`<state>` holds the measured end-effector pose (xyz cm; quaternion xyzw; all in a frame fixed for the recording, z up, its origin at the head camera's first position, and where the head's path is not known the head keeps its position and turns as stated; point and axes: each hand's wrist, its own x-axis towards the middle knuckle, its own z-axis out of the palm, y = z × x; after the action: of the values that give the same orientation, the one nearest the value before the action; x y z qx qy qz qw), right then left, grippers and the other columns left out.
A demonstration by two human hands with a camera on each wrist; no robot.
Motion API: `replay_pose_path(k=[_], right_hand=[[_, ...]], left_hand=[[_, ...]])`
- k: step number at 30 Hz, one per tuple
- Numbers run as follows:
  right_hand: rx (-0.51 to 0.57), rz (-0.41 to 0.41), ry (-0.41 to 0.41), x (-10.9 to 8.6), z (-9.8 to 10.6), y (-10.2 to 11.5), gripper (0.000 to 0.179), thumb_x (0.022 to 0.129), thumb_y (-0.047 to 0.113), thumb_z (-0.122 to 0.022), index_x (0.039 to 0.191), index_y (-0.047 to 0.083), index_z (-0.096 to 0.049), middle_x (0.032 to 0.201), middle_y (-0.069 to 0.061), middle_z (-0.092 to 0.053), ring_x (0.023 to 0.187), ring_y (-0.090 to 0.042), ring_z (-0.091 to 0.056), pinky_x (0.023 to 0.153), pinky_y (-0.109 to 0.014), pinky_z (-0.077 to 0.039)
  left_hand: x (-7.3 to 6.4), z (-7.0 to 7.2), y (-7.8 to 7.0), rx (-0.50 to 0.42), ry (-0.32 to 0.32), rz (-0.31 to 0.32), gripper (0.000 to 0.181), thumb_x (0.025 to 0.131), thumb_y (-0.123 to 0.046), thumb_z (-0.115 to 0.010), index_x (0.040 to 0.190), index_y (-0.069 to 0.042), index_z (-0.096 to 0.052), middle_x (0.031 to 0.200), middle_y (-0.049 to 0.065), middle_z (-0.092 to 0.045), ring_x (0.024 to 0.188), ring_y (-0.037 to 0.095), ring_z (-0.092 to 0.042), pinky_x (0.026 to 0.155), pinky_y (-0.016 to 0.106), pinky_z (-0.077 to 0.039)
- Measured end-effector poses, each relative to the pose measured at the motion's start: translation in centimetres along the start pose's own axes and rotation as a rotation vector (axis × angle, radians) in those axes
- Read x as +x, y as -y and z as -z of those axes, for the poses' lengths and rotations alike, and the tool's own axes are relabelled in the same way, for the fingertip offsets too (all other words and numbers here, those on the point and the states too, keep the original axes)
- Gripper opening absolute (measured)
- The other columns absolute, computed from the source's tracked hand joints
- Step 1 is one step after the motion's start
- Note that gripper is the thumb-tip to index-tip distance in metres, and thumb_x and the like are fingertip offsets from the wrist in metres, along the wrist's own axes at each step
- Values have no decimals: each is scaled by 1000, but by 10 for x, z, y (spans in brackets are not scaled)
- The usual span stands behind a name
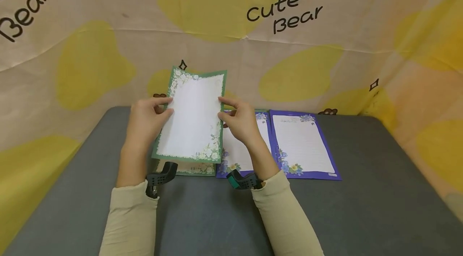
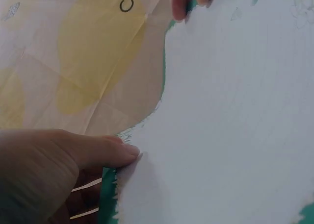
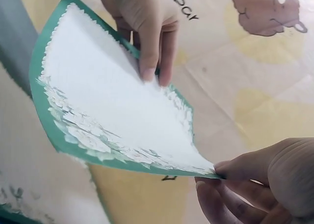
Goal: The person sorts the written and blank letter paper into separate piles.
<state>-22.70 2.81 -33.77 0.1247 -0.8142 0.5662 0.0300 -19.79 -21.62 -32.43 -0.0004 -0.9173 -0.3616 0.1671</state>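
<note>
Both hands hold up a sheet of green-bordered floral paper [image 1: 191, 115], white in the middle with pale flowers at two corners. My left hand [image 1: 146, 121] pinches its left edge between thumb and fingers. At the opposite edge my right hand [image 1: 240, 119] pinches it the same way. The sheet bows slightly between them, as the right wrist view shows with its curved green border [image 3: 73, 150]. Below the raised sheet, another green-bordered floral sheet [image 1: 186, 168] lies on the table, mostly hidden.
Two purple-bordered floral sheets lie to the right on the grey table [image 1: 380, 191]: one [image 1: 238, 155] partly behind my right hand, the other [image 1: 304, 143] in full view. A cream cloth [image 1: 224, 51] with yellow patches and lettering hangs behind the table.
</note>
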Motion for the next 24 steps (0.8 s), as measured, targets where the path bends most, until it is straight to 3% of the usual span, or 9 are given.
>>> replay_pose_path(k=[4, 8, 11, 15, 19, 21, 24], right_hand=[[-78, -8, -2, 3, -8, -12, 43, 94, 5, -67, 136, 14, -66, 136, -11, -67, 71, -25, -74, 49, -24, -42], [-128, -35, 31, 6, -15, -26, 44, 94, 4, -66, 137, 13, -65, 139, -11, -65, 73, -29, -75, 51, -23, -46], [-148, -63, 63, 7, -20, -35, 46, 94, 4, -66, 139, 13, -63, 137, -13, -66, 73, -31, -75, 50, -23, -46], [-171, -92, 96, 9, -28, -46, 47, 94, 4, -66, 140, 12, -62, 119, -15, -74, 66, -28, -72, 47, -21, -41], [-216, -100, 116, 10, -34, -54, 46, 93, 4, -66, 139, 11, -63, 99, -16, -77, 48, -17, -54, 44, -21, -36], [-243, -100, 123, 10, -37, -57, 46, 93, 4, -66, 138, 11, -63, 101, -16, -77, 44, -12, -41, 44, -21, -34], [-260, -104, 129, 10, -41, -61, 45, 93, 4, -66, 138, 10, -64, 108, -17, -76, 44, -10, -31, 44, -22, -31]], left_hand=[[1, 0, 8, 40, 119, 39, 38, 96, -12, -67, 134, -11, -67, 95, 20, -70, 73, 27, -59, 58, 32, -42], [2, -1, 15, 68, 218, 84, 41, 96, -15, -68, 137, -12, -66, 106, 22, -71, 85, 31, -66, 61, 31, -46], [4, -3, 19, 77, 248, 109, 41, 96, -16, -67, 137, -12, -65, 108, 22, -71, 87, 31, -66, 63, 31, -47], [6, -8, 28, 89, 276, 135, 42, 96, -17, -66, 138, -11, -64, 117, 24, -69, 95, 35, -67, 66, 35, -50], [7, -13, 39, 98, 300, 157, 42, 97, -16, -66, 138, -10, -64, 129, 25, -65, 105, 38, -66, 71, 38, -53], [7, -17, 44, 102, 304, 162, 41, 97, -15, -66, 137, -9, -64, 130, 25, -65, 100, 36, -66, 70, 37, -51], [7, -21, 52, 109, 312, 168, 41, 96, -14, -66, 136, -8, -65, 121, 25, -69, 76, 28, -60, 64, 34, -47]])
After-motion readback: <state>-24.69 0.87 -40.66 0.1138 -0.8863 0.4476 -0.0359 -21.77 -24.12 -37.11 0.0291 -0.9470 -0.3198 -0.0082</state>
